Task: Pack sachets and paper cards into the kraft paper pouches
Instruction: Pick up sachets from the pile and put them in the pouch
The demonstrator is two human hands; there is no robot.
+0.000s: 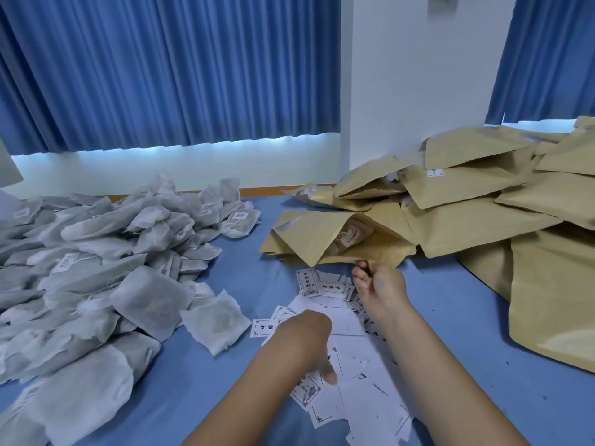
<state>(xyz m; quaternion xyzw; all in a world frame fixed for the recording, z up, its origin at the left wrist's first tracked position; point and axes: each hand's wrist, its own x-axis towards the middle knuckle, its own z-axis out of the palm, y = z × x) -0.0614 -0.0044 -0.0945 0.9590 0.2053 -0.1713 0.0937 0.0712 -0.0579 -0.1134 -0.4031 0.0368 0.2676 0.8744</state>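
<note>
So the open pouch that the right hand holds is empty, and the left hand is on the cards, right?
Not empty: the head view shows a sachet inside the open pouch. The right hand does hold its edge, and the left hand is on the cards.

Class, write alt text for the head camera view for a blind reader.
A right hand pinches the lower edge of an open kraft pouch holding a sachet; the left hand rests on scattered paper cards, sachets heaped left.
</note>
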